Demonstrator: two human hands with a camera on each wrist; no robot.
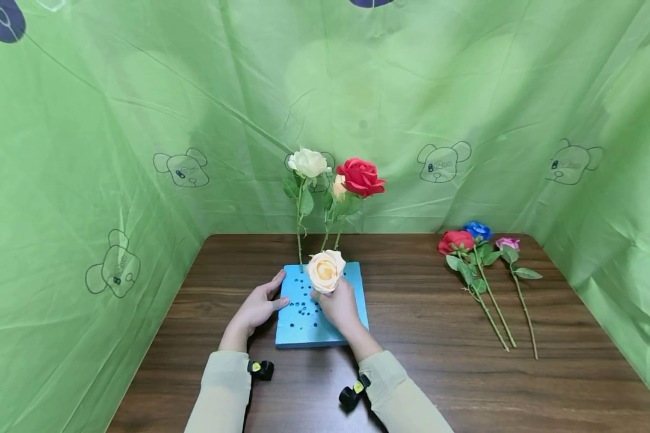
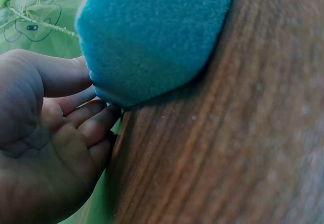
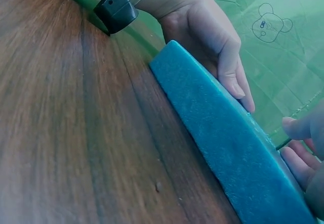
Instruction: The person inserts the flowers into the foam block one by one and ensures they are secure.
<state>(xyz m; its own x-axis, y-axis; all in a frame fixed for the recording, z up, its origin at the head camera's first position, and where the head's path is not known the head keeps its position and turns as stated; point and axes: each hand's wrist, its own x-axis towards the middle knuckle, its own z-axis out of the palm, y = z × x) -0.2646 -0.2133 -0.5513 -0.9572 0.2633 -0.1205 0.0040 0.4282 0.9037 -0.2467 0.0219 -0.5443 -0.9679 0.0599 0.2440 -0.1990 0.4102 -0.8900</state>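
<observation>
My right hand pinches the stem of a cream rose low down, close over a blue foam board dotted with holes. The bloom faces up and hides part of the fingers. A thin bit of that stem shows between thumb and fingers in the right wrist view. My left hand grips the board's left edge, its thumb on top and the fingers along the side. Upright at the back of the board stand a white rose, a red rose and a partly hidden peach rose.
On the right of the wooden table lie a red rose, a blue rose and a pink-purple rose, stems toward me. A green curtain printed with bear heads surrounds the table at the back and sides.
</observation>
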